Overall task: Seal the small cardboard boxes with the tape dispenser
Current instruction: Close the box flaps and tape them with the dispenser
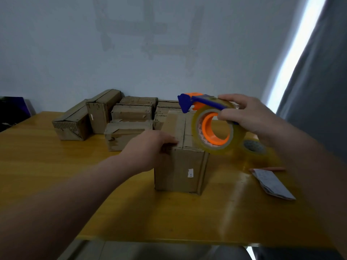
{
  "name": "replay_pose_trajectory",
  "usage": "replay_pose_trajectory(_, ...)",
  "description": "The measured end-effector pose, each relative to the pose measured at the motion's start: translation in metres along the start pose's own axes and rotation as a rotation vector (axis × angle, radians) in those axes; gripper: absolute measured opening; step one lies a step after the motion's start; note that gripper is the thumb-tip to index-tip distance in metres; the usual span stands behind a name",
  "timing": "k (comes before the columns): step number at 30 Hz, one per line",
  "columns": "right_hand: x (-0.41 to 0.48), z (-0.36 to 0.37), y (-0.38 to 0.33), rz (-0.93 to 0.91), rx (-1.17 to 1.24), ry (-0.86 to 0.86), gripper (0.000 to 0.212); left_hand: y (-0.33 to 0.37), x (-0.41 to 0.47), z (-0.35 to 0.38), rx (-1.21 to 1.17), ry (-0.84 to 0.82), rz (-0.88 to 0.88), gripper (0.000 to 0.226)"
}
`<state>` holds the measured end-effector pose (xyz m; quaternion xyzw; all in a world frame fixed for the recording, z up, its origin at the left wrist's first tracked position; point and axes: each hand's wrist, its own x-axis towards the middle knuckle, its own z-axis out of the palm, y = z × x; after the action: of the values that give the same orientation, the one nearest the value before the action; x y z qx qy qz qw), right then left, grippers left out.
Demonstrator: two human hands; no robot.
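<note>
A small cardboard box (180, 169) stands upright in the middle of the yellow table (56, 166), its top flaps closed with a seam down the middle. My left hand (150, 147) presses on the box's top left edge. My right hand (249, 115) grips a tape dispenser (212, 126), blue frame with an orange core and a clear tape roll, held just above the box's right top edge. The dispenser's blue cutter head points left and away.
Several more cardboard boxes (120, 117) crowd the table's far side against the wall. A second tape roll (253, 147) lies right of the box, partly behind the dispenser. A folded paper (272, 182) and an orange pencil (268, 168) lie at the right.
</note>
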<state>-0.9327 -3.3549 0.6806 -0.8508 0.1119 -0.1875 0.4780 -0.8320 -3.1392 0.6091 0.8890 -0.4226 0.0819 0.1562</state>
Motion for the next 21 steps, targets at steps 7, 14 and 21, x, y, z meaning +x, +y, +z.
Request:
replay_pose_trajectory(7, 0.004, -0.012, -0.011, 0.005, -0.273, -0.150, 0.068, 0.005, 0.010, -0.023, -0.273, -0.112, -0.069, 0.036)
replay_pose_trajectory(14, -0.007, -0.011, -0.010, -0.140, -0.179, -0.159, 0.072, 0.016, 0.026, -0.047, -1.421, -0.051, -0.651, 0.041)
replay_pose_trajectory(21, -0.010, -0.013, -0.015, -0.225, -0.184, -0.204, 0.073, 0.026, 0.023, -0.051, -1.542, -0.063, -0.667, 0.005)
